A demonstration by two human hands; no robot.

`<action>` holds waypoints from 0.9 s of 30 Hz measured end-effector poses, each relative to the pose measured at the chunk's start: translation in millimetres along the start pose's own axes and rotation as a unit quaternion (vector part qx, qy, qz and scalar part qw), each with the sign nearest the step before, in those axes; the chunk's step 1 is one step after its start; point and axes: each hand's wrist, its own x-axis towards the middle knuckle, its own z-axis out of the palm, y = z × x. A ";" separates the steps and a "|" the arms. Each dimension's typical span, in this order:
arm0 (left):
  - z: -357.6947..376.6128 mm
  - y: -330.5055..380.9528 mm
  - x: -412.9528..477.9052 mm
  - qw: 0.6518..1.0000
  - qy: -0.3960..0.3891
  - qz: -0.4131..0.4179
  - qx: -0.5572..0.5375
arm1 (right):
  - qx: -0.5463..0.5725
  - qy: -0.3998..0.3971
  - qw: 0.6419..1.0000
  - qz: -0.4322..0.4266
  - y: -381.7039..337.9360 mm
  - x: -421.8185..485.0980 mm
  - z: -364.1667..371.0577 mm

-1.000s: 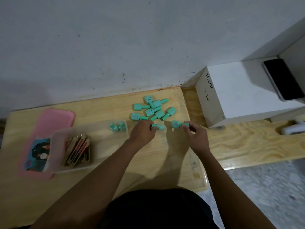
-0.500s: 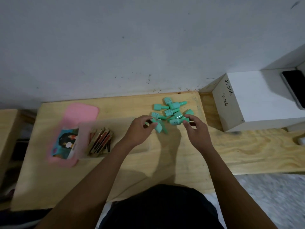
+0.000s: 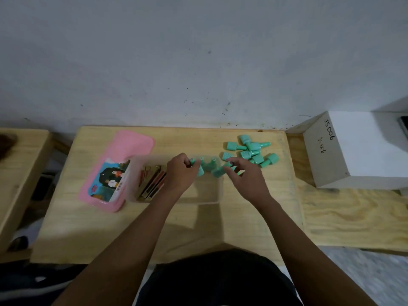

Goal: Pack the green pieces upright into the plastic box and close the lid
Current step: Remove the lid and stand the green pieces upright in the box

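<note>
Hands both pinching: left hand (image 3: 181, 173) green piece (image 3: 198, 170), right hand (image 3: 245, 175) another (image 3: 218, 172), over box (image 3: 207, 200).

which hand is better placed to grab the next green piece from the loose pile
Right. The right hand is beside the loose pile, while the left hand is over the plastic box, farther away.

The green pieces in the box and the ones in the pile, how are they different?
The green pieces in the box stand upright; the pile pieces lie on their sides. The boxed ones form a row inside the plastic box; the pile sits jumbled on the table. Same colour and shape.
</note>
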 end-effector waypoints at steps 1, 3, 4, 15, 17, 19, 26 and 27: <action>1.0 -3.0 0.5 1.000 -0.004 -0.006 -0.001 | -0.041 -0.008 0.999 -0.009 -4.0 0.8 5.0; 3.9 -8.8 1.2 1.000 -0.016 -0.013 -0.005 | -0.122 -0.023 0.992 -0.034 -8.9 3.5 14.6; 5.8 -11.9 1.4 1.000 -0.024 -0.015 -0.009 | -0.157 -0.029 0.986 -0.048 -9.4 5.4 19.4; 24.1 -32.7 2.8 0.999 -0.046 -0.019 -0.013 | -0.371 0.013 0.921 -0.117 -6.0 22.7 51.3; 27.4 -34.5 2.6 0.999 -0.048 -0.018 -0.006 | -0.364 0.036 0.922 -0.124 -2.4 21.1 50.4; 30.4 -34.7 2.1 0.999 -0.047 -0.016 -0.002 | -0.357 0.046 0.925 -0.122 1.3 20.0 48.4; 36.4 -25.1 4.4 0.999 -0.044 0.011 -0.028 | -0.305 0.024 0.947 -0.092 2.4 19.5 44.0; 36.7 -24.1 4.5 0.999 -0.042 0.013 -0.025 | -0.296 0.024 0.951 -0.086 1.8 19.2 43.4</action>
